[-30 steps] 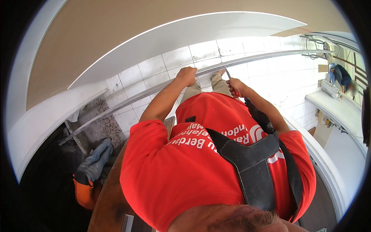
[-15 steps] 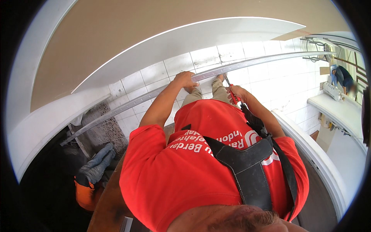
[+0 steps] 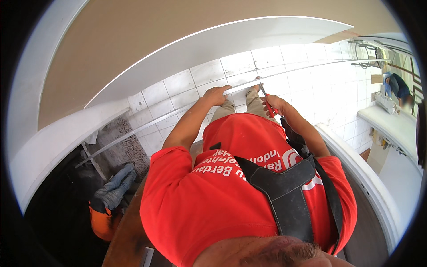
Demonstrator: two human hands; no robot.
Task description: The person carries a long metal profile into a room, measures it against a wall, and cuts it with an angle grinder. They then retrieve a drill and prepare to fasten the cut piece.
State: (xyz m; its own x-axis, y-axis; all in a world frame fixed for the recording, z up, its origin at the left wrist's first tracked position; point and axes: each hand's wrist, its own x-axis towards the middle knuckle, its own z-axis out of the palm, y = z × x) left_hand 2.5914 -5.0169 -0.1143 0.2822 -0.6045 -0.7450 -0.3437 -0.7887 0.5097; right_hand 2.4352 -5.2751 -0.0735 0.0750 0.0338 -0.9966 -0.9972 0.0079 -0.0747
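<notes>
My left hand is closed around a long, thin metal profile, gripping it near its middle. The profile runs slantwise across the view, from the dark area at lower left to the far right. In my right hand is a pair of red-handled snips, fingers wrapped round the handles. Their metal blades point up to the profile, just right of my left hand. Whether the blades touch the metal I cannot tell.
A large board with a pale edge hangs beyond the profile. White floor tiles lie below. At lower left is a person in orange; another person in dark clothes bends at far right, by a white ledge.
The profile has turned in my left hand: its broad, holed face showed before, and now a narrow, bright edge shows. The snips stay close to it in my right hand.
</notes>
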